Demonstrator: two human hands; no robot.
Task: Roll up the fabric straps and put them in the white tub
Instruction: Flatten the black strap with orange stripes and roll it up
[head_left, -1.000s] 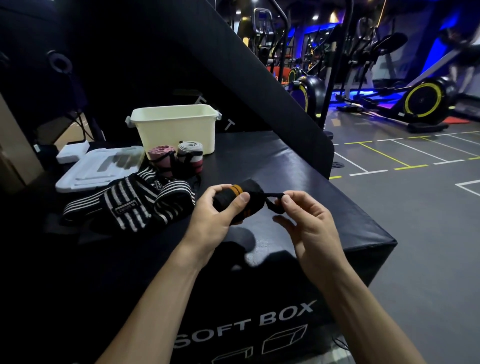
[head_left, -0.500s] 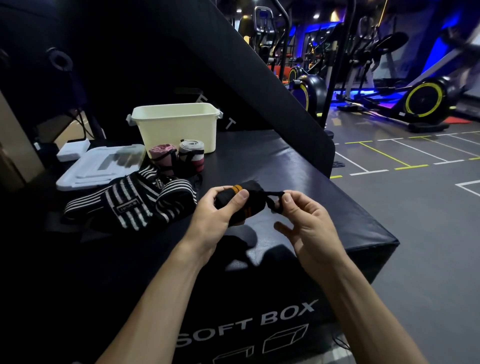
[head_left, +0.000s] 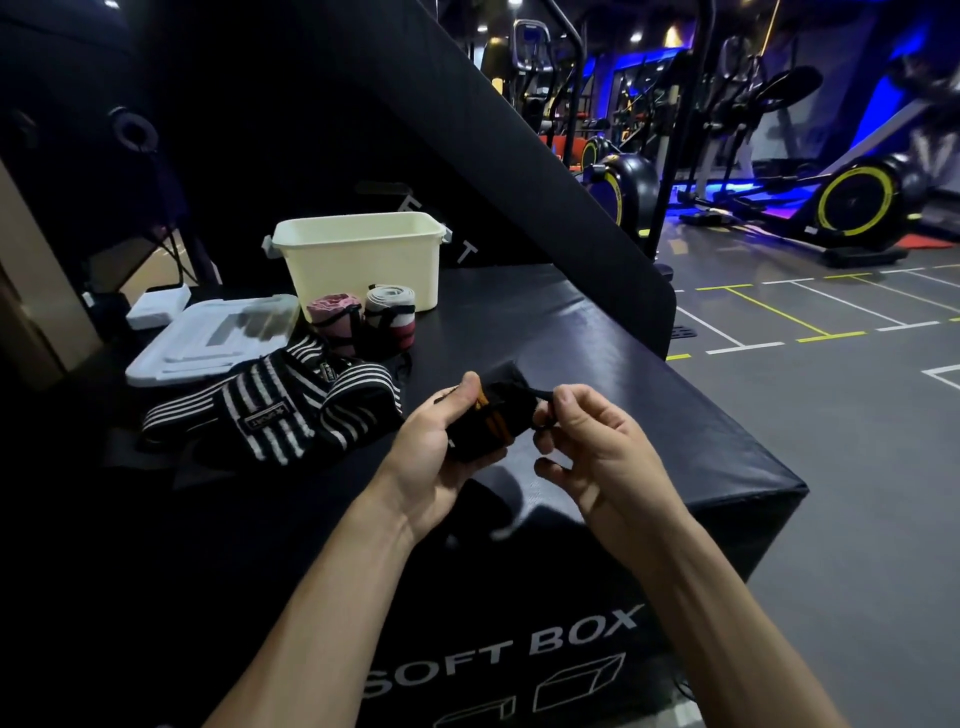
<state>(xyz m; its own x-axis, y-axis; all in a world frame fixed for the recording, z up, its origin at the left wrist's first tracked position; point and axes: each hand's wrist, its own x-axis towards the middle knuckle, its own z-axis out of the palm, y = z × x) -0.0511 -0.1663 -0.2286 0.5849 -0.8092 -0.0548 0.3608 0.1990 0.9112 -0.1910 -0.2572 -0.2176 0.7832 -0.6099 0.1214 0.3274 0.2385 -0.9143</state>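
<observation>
A rolled black strap with orange stripes (head_left: 493, 421) is held above the black soft box (head_left: 597, 364). My left hand (head_left: 434, 441) grips the roll, thumb on top. My right hand (head_left: 592, 441) pinches the thin black loop at the roll's right end. The white tub (head_left: 358, 260) stands at the back of the box top. In front of it stand a rolled pink strap (head_left: 332, 322) and a rolled grey and pink strap (head_left: 392, 314). Unrolled black and white striped straps (head_left: 280, 405) lie in a heap to the left.
The tub's translucent lid (head_left: 208, 338) lies flat at the left, with a small white box (head_left: 158, 306) behind it. A slanted black pad (head_left: 467, 130) rises behind the tub. The box top ends at an edge on the right, with gym floor and exercise machines (head_left: 841, 202) beyond.
The roll has turned in my left hand so more of its orange stripes show. My right hand still pinches the loop and has shifted slightly.
</observation>
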